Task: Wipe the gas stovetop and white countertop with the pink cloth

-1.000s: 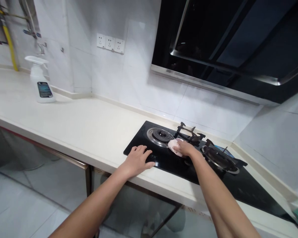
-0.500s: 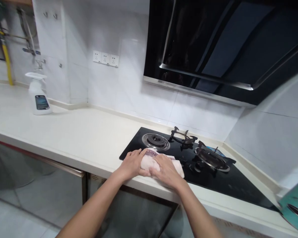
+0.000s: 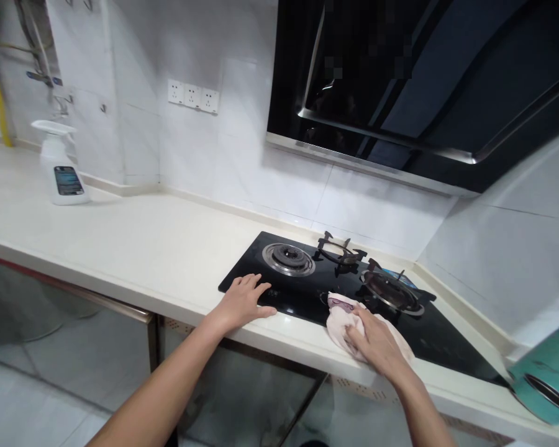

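Hands: left hand (image 3: 243, 302) is lying flat, fingers spread, on the hob (image 3: 307, 299). Right hand (image 3: 377, 343) is pressing palm-down on the cloth (image 3: 338, 316), which is bunching under its fingertips at the surface edge. Cloth: likely soft, light and limp; best gathered by a fold.

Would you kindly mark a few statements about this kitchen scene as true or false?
1. The right hand holds a pale cloth down at the front edge of the black cooktop. True.
2. The left hand grips the spray bottle. False: it lies flat and open on the cooktop's left front corner, and the bottle stands far off on the counter by the wall.
3. A pot sits on the left burner. False: that burner is bare.
4. Three wall sockets sit side by side on the tiled wall. True.
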`<action>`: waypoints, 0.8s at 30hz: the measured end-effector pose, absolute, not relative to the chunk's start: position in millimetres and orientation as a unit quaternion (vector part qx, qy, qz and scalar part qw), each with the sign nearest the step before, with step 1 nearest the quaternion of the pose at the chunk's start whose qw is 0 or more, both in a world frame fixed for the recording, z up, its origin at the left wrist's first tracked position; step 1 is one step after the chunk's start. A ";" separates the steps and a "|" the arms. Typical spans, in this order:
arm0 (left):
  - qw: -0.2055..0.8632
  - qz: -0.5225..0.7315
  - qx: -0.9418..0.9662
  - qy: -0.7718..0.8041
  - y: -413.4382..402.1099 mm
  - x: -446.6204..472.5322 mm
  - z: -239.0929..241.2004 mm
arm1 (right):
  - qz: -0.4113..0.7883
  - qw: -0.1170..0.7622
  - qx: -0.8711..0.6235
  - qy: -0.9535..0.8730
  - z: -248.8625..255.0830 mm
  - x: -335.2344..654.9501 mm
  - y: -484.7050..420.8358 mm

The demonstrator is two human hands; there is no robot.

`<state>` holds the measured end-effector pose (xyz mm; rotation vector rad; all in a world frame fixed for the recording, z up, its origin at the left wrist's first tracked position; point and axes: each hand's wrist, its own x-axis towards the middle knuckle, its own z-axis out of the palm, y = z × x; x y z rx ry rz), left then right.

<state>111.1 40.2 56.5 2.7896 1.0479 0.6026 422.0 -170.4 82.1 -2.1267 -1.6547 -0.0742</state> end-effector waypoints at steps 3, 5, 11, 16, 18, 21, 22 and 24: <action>0.050 0.199 0.918 0.340 40.1 110.9 56.8 | -0.005 0.158 -0.801 -0.577 95.1 412.1 -150.8; 0.046 0.199 0.918 0.340 39.5 110.9 57.3 | 0.014 0.120 -0.814 -0.569 104.4 409.0 -139.3; 0.040 0.186 0.916 0.352 35.2 110.2 60.0 | 0.029 0.116 -0.806 -0.580 109.3 411.8 -134.1; 0.046 0.184 0.917 0.351 31.8 108.1 60.3 | -0.096 0.192 -0.760 -0.613 70.8 403.3 -150.9; 0.044 0.186 0.917 0.351 29.1 107.8 61.4 | -0.130 0.232 -0.739 -0.619 55.7 394.6 -154.6; 0.040 0.188 0.917 0.350 23.8 107.6 64.6 | -0.130 0.274 -0.713 -0.632 46.2 371.9 -149.8; 0.040 0.188 0.917 0.349 22.2 107.6 65.7 | -0.125 0.283 -0.705 -0.639 46.4 361.2 -144.8; 0.037 0.193 0.918 0.345 20.1 107.3 67.2 | -0.112 0.295 -0.681 -0.661 49.7 336.3 -130.7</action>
